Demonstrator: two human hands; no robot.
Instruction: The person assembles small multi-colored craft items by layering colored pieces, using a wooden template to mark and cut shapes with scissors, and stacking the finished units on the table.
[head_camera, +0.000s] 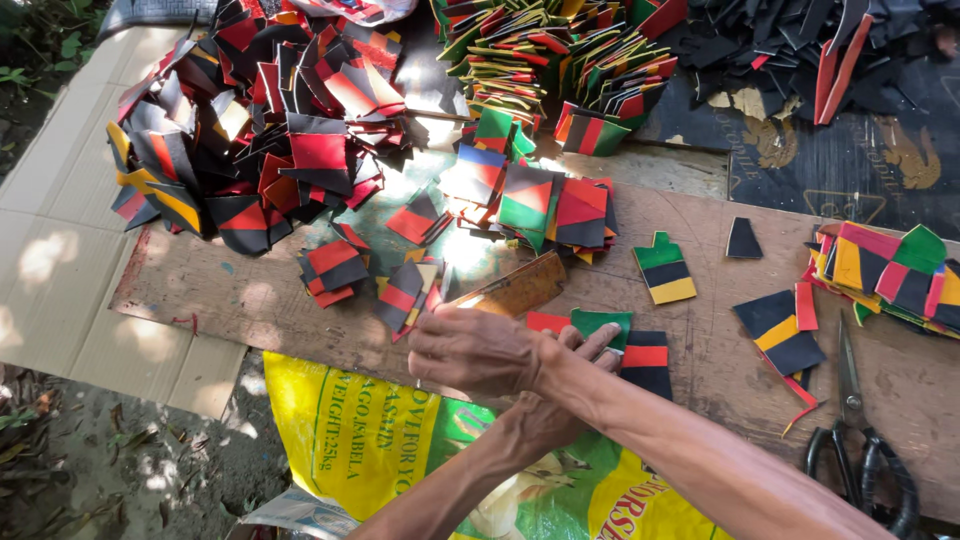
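Note:
My arms are crossed over a wooden board (700, 240). My right hand (478, 350) reaches to the left and grips a brown flat strip (518, 287) that looks like a ruler. My left hand (592, 345) lies under the right wrist, with only its fingers showing. They press on a green, red and black patchwork piece (640, 352) on the board. Small stacks of red and black pieces (335, 268) lie just beyond my right hand.
A big heap of red, black and yellow cut pieces (250, 120) fills the far left, and green-red stacks (545, 50) sit behind. Black scissors (855, 440) lie at the right edge. More pieces (895, 270) are at the right. A yellow sack (380, 440) lies below.

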